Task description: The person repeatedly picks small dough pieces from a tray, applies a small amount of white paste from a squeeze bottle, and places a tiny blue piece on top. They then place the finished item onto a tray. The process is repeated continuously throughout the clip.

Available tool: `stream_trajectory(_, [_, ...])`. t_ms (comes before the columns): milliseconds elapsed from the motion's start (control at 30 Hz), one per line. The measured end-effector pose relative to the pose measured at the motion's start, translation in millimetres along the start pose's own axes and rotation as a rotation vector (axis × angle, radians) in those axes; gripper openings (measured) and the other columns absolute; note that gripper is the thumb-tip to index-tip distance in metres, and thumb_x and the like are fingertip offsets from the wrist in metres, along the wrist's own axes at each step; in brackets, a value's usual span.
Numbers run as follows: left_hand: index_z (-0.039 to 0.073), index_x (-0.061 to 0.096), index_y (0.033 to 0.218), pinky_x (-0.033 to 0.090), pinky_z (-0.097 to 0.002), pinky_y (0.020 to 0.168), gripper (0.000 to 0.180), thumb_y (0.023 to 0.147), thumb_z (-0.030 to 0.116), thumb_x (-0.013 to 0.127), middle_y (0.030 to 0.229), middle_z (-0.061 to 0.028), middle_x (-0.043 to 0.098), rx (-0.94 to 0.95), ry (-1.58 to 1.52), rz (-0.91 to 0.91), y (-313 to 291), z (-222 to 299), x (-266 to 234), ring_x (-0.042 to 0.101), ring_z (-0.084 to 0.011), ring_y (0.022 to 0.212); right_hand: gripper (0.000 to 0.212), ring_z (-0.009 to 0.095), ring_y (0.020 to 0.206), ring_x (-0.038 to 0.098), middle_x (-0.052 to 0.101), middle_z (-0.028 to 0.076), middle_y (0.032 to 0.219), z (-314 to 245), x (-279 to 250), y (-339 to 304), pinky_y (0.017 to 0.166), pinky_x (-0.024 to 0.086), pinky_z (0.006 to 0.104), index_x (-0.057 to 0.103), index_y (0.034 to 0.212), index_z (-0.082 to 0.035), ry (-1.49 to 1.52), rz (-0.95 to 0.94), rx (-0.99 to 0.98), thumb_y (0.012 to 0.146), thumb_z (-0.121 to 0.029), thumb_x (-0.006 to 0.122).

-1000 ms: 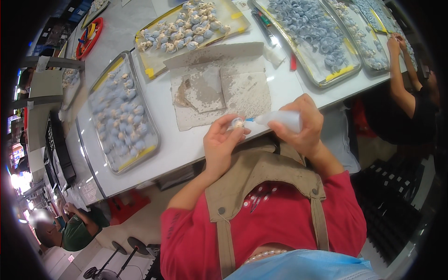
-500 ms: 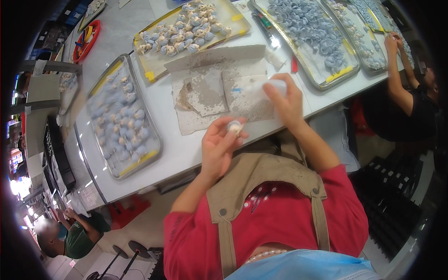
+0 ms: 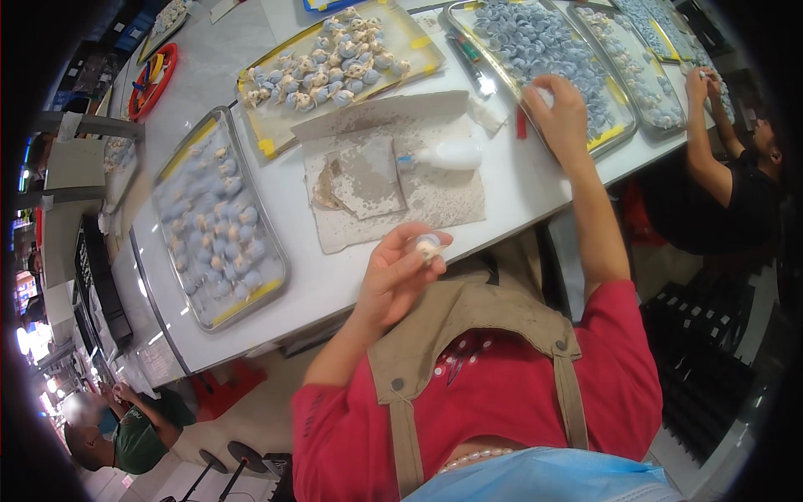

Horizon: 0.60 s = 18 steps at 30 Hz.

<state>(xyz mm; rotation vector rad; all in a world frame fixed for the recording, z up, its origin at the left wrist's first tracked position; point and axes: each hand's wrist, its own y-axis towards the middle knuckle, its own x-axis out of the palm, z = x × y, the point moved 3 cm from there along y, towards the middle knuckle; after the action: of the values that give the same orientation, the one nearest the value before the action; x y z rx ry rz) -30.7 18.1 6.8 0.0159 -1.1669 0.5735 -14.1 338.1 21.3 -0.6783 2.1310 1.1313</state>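
Observation:
My left hand [image 3: 393, 272] is closed, pinching a small cream and blue-grey figurine piece [image 3: 430, 246] between thumb and fingers, above the table's near edge. My right hand [image 3: 559, 117] is raised at the near left rim of a metal tray [image 3: 595, 151] heaped with blue-grey shell-like pieces [image 3: 544, 42]. Its fingers are curved, with a gap to the thumb, and nothing shows plainly in them. Between the hands, a white squeeze bottle [image 3: 456, 154] with a blue tip lies on its side on a stained cardboard sheet [image 3: 452, 201].
Trays of cream and blue-grey pieces stand at the left [image 3: 280, 280] and far middle [image 3: 431, 63]. A pen-like tool [image 3: 468, 50] and a crumpled tissue [image 3: 488, 114] lie beside the shell tray. Co-workers sit at the right [image 3: 736, 184] and lower left [image 3: 138, 431].
My right hand has let go of the squeeze bottle, which now lies on the cardboard, and has moved right and away from me to the shell tray. My left hand still holds the figurine piece.

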Motion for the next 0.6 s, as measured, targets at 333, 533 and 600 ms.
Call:
stream_trajectory(333, [0.003,0.048,0.116,0.048,-0.0240,0.075,0.036,0.082,0.002,0.060,0.115,-0.0163,0.054,0.043,0.190,0.168,7.6,-8.3,9.3,0.059,-0.0175,0.088,0.018,0.015,0.078,0.061,0.065,0.009,0.089,3.0,-4.3,-4.9,0.072,0.046,0.0257,0.061,0.099,-0.003,0.204,-0.080,0.115,0.085,-0.014,0.059])
stream_trajectory(533, [-0.001,0.045,0.121,0.046,-0.0256,0.082,0.042,0.081,-0.003,0.059,0.119,-0.0135,0.052,0.329,0.533,0.184,18.0,-12.0,14.0,0.057,-0.0173,0.097,0.021,0.013,0.080,0.061,0.064,0.009,0.092,-84.7,-20.3,-89.2,0.072,0.048,0.0257,0.058,0.104,0.001,1.353,-0.685,0.699,0.085,-0.008,0.059])
stream_trajectory(600, [-0.001,0.043,0.124,0.046,-0.0241,0.082,0.044,0.083,-0.005,0.057,0.117,-0.0098,0.053,0.405,0.569,0.150,18.1,-11.3,20.2,0.056,-0.0150,0.098,0.017,0.012,0.079,0.061,0.064,0.007,0.090,-107.7,-20.6,-107.6,0.072,0.049,0.0242,0.057,0.100,-0.001,1.554,-0.831,0.836,0.085,-0.009,0.059])
